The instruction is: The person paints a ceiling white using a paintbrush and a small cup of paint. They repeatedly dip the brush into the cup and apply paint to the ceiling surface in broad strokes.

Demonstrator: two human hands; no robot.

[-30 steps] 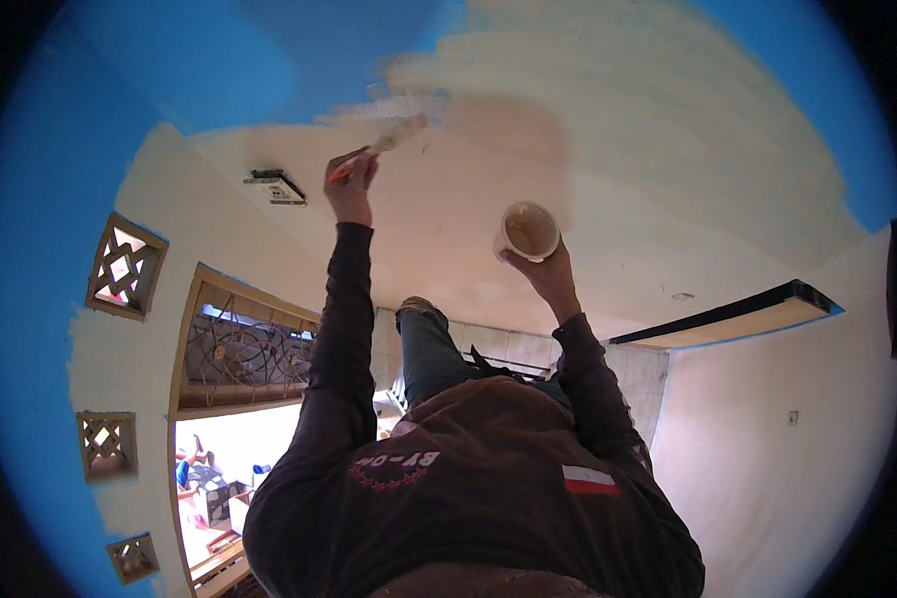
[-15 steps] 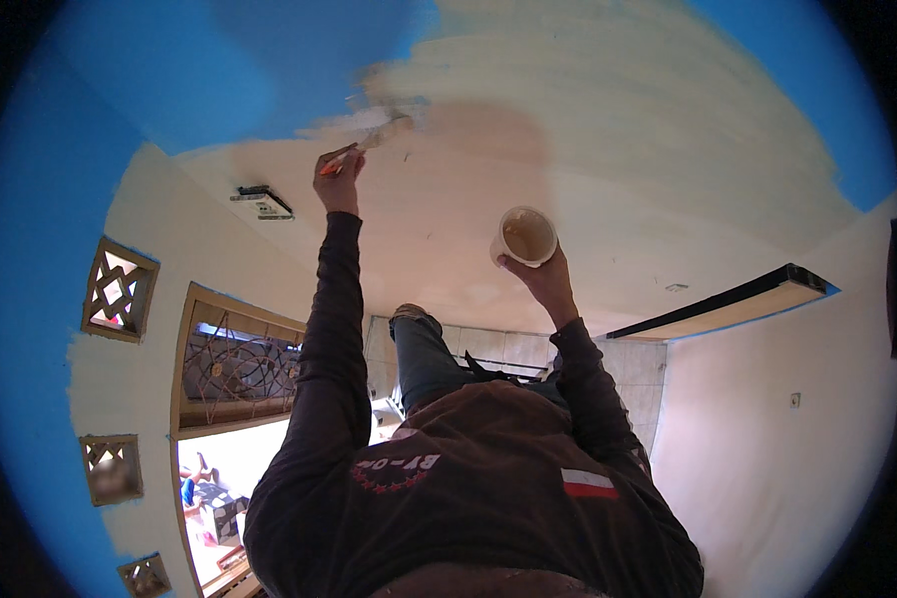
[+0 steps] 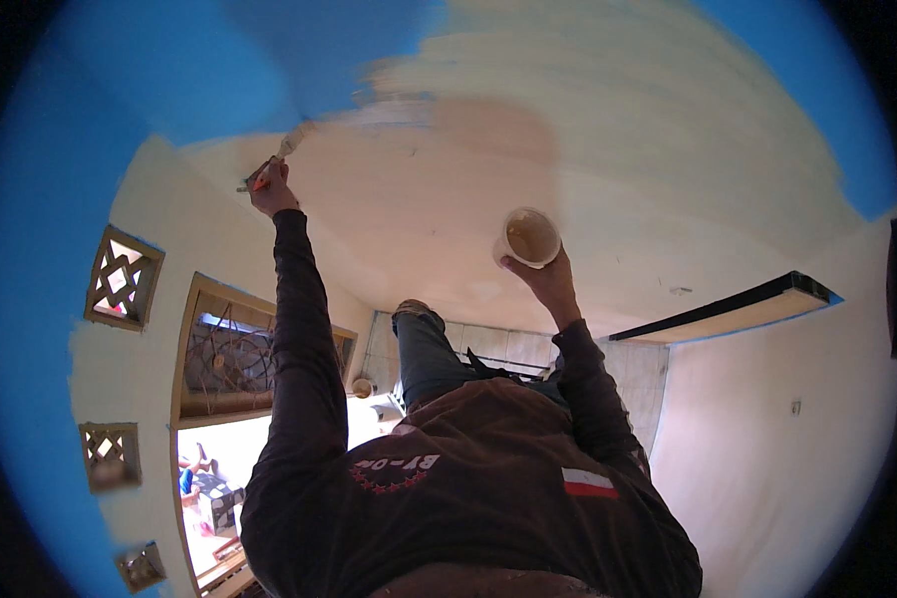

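Within the left hand [image 3: 272, 190] — a pinched, orange-handled, pale-tipped paintbrush [image 3: 290, 144].
The right hand [image 3: 550, 285] grips a whitish cup [image 3: 528, 221] — tan inside.

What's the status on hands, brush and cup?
Left hand gripping brush, bristles near blue paint. Right hand holding cup, open top showing. Wall fitting mostly hidden behind left hand.

Paintbrush [image 3: 290, 146]: orange handle gripped in left hand [image 3: 272, 190], pale bristle end slanting up and rightward beyond it. Cup [image 3: 501, 248]: whitish, round, open-mouthed, beige inside, held in right hand [image 3: 549, 280].
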